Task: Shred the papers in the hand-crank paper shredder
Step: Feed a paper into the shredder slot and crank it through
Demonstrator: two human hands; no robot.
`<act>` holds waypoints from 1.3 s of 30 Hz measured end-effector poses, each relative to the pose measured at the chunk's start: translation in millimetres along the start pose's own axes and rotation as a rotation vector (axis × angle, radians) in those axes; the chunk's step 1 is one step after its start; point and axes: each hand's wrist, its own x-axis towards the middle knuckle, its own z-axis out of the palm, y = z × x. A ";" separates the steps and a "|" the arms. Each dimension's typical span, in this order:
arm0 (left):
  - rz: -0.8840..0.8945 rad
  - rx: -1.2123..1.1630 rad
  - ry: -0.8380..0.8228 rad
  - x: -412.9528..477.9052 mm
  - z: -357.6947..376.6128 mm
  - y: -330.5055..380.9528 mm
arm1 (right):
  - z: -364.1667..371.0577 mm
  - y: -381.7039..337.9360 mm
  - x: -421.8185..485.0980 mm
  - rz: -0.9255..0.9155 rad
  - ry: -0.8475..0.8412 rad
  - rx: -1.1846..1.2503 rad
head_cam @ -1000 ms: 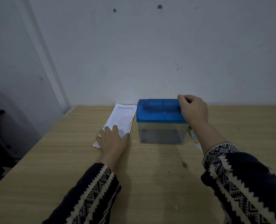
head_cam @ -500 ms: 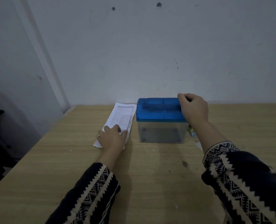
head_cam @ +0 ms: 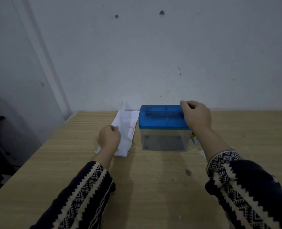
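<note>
Shredder point(head_cam: 163, 129): blue slotted lid point(head_cam: 161, 119), clear bin point(head_cam: 165, 141); papers point(head_cam: 127, 129) apparently printed.

No text can be read — the red print on the papers point(head_cam: 126, 129) is too blurred.

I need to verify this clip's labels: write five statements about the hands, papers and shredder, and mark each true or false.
1. The papers lie left of the paper shredder. True.
2. The right hand holds the right end of the lid. True.
3. The lid is red. False: it is blue.
4. The left hand lies flat and open. False: it pinches the papers' edge.
5. A sheet is feeding into the shredder. False: its feed slot holds no paper.
</note>
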 end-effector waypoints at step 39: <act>0.073 -0.724 -0.393 -29.1 -22.2 140.6 | -5.7 -57.6 39.2 0.079 -0.388 0.554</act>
